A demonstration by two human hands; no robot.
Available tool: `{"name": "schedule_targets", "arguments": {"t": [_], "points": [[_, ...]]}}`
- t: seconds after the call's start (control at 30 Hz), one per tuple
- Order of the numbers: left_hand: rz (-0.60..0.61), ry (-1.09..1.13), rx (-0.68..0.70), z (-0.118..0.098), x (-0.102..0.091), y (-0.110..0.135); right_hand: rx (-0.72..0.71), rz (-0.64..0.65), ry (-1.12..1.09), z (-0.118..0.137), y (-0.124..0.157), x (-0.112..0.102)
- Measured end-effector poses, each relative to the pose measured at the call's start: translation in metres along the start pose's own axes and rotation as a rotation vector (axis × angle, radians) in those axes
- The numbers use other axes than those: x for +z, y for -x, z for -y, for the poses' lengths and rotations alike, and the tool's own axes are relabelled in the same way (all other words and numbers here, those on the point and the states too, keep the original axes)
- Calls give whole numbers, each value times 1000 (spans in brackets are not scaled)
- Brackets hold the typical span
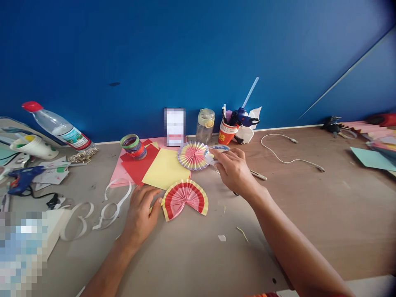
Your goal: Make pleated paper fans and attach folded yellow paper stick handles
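A pleated paper fan [200, 196] in pink, red and yellow bands lies spread on the desk, with a gap at its lower side. My left hand [142, 212] rests at its left edge, fingers loosely curved and apart, thumb tip close to the pleats; contact is uncertain. Farther back, a round pleated rosette [194, 156] in pink, yellow and lilac lies beside the yellow paper. Fingers of my right hand [232, 168] are pinched at the rosette's right edge, on a small white-and-blue piece [209, 156] whose kind is unclear. Scissors or a similar tool are partly hidden under this hand.
Yellow paper [162, 167] and red paper [133, 165] lie left of the rosette, beside a tape-wrapped jar [140, 151]. Behind stand a phone [175, 126], a clear bottle [204, 131] and a red cup [227, 134] of tools. White strips [113, 212] and a glue gun [23, 178] lie left.
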State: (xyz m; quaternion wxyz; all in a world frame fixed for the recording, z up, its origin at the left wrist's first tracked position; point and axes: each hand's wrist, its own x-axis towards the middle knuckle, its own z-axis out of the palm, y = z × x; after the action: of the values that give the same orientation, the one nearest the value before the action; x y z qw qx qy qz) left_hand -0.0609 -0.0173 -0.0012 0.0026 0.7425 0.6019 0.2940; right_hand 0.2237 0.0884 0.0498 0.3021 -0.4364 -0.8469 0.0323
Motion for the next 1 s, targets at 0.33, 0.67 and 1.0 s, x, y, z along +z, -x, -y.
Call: {"name": "schedule_targets", "arguments": {"t": [0.33, 0.67, 1.0], "points": [[32, 420, -127, -16, -11, 1, -234, 255, -387, 38, 9, -15], [188, 729, -174, -26, -17, 3, -557, 205, -181, 74, 24, 17], [118, 738, -241, -29, -12, 4, -464, 137, -70, 72, 28, 24]]}}
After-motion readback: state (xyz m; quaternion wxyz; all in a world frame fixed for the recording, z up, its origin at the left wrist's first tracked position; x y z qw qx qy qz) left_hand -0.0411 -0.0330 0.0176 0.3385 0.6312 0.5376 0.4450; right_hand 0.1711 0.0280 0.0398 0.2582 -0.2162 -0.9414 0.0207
